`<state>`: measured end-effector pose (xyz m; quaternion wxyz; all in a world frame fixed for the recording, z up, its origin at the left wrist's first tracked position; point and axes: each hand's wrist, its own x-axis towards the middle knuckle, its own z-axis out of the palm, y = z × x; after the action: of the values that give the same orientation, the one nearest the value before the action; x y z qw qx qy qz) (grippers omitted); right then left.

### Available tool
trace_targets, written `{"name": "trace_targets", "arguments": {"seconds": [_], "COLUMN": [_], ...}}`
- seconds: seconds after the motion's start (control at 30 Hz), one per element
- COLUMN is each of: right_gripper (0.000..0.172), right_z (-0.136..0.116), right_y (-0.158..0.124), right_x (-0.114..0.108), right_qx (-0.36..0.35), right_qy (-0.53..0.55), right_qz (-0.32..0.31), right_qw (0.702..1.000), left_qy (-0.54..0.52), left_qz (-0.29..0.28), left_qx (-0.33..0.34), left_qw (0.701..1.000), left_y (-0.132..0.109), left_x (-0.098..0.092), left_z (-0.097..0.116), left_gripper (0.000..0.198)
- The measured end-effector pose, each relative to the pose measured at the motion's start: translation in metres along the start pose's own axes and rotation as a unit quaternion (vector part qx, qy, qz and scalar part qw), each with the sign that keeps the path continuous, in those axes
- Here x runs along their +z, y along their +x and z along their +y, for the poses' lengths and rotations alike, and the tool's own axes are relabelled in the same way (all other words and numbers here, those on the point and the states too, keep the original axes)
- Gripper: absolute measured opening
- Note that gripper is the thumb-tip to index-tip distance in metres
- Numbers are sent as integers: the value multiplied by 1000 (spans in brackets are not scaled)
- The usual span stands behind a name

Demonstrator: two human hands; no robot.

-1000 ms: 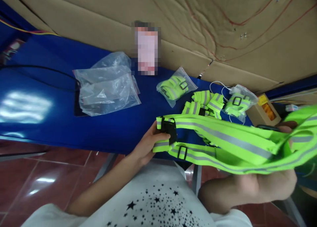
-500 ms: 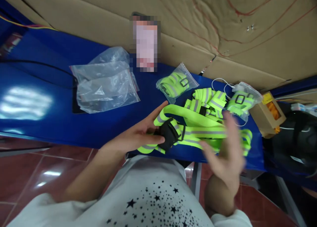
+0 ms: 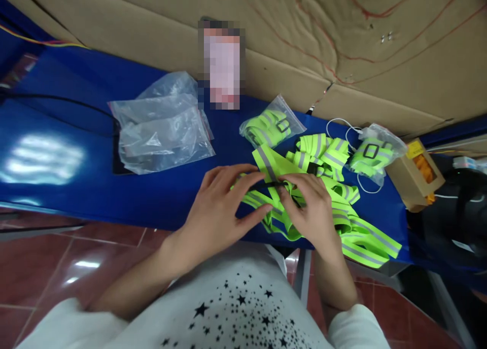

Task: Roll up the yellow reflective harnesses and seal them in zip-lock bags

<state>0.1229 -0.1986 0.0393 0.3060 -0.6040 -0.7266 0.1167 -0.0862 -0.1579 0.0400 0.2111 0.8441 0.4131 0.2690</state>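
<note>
Strap (image 3: 266, 161) loose; from its buckle (image 3: 271, 184), filled bags (image 3: 265, 128) (image 3: 370, 153) lay at twelve and two o'clock.
Right hand (image 3: 315, 207) pinched the strap; left hand (image 3: 218, 207) curled, hold unclear.

No text is legible. The yellow label (image 3: 415, 148) on the cardboard box (image 3: 408, 183) by the worktop's (image 3: 160, 199) right edge is too small to read; the panel (image 3: 224, 65) at the back edge is pixelated.

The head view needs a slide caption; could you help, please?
Left hand and right hand at a green reflective strap over a blue table.
</note>
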Motion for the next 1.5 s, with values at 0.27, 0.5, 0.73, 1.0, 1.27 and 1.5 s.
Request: {"name": "trace_targets", "arguments": {"seconds": [0.27, 0.5, 0.73, 1.0, 1.27, 1.5], "right_gripper": [24, 48, 39, 54, 58, 55], "right_z": [-6, -2, 7, -7, 2, -35], "right_y": [8, -1, 0, 1, 14, -25], "right_x": [-15, -24, -28, -22, -11, -10], "right_qx": [-58, -178, -243, -208, -179, -37], "right_qy": [7, -8, -66, -203, -283, -170], "right_qz": [27, 72, 55, -56, -120, 62], "right_qw": [998, 981, 966, 955, 935, 983], "left_qy": [-13, -199, -182, -139, -76, -514], "left_qz": [13, -101, -70, -86, -39, 69], "left_qx": [34, -86, -55, -8, -42, -301], "left_qw": [999, 971, 979, 987, 995, 800], "left_y": [15, 24, 17, 13, 12, 11], "left_x": [-10, -22, -9, 2, 12, 31], "left_z": [9, 6, 8, 4, 1, 3], "left_gripper": [31, 43, 30, 24, 16, 30]}}
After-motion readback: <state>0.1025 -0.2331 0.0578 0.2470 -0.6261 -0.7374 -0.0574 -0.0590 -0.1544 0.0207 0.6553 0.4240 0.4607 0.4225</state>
